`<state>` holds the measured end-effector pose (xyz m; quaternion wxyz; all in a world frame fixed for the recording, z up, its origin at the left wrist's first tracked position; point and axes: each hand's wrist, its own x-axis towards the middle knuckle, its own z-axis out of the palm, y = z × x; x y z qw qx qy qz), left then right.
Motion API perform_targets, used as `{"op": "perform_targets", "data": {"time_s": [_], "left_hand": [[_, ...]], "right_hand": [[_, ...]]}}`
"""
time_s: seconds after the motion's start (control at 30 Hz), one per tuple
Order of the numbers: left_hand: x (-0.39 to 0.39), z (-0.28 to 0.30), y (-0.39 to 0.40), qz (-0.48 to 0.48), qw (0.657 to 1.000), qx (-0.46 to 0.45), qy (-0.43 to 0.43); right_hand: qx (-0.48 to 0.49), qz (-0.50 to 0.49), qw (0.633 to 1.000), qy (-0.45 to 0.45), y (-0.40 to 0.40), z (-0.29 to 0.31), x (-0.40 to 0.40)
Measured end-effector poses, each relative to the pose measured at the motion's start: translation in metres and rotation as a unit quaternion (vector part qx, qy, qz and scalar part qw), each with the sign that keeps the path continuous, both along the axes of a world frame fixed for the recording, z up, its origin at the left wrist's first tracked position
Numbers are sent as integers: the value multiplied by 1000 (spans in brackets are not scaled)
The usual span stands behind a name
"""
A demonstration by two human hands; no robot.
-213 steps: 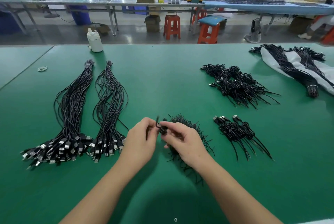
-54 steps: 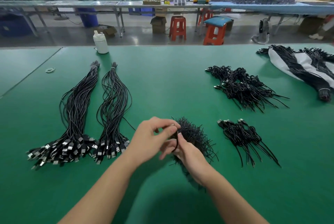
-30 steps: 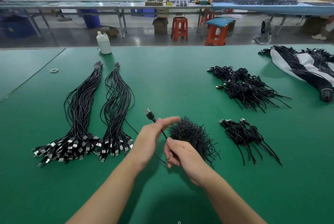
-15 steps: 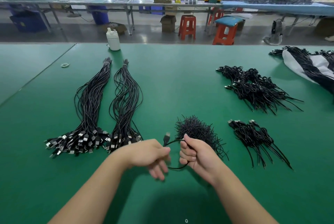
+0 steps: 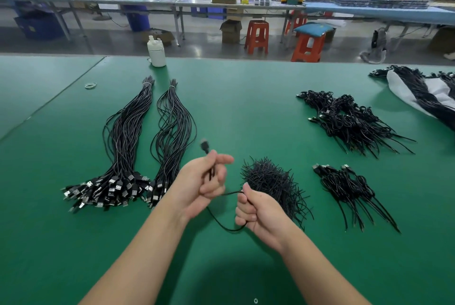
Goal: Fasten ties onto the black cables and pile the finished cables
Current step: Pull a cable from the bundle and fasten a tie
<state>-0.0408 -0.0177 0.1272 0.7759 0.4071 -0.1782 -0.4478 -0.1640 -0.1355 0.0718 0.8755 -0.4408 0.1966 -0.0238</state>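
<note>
My left hand [image 5: 205, 181] grips a black cable [image 5: 222, 224] near its plug, which sticks up blurred above the fingers. My right hand [image 5: 256, 213] is curled round the same cable; a loop of it hangs between the two hands above the green table [image 5: 246, 112]. Just behind my right hand lies a heap of black ties [image 5: 270, 179]. Two long bundles of loose cables [image 5: 128, 147] lie to the left, plugs toward me. A small pile of tied cables [image 5: 349, 186] lies to the right, with a larger pile [image 5: 349, 120] behind it.
A white bottle [image 5: 156, 52] stands at the table's far edge, a rubber band [image 5: 90, 85] to its left. At far right more cables lie on a white bag [image 5: 418, 93]. Beyond the table are orange stools and workbenches with people.
My left hand has risen and lifted the plug end up, while my right hand stayed low holding the cable. The loop between the hands has widened.
</note>
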Motion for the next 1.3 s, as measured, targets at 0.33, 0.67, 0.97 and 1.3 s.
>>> {"op": "perform_targets", "data": {"time_s": [0.33,0.67,0.97,1.3], "left_hand": [[7,-19,6,-44,858,358,-366],[30,7,14,68,993,-66,73],[15,-4,22,-227,794,349,-443],[-2,-15,-7,56,997,49,-11]], "right_hand": [[9,35,999,-10,-15,20,11],[20,22,1000,5,6,0,11],[31,48,998,-11,-9,23,21],[-323,122,938,18,30,22,10]]}}
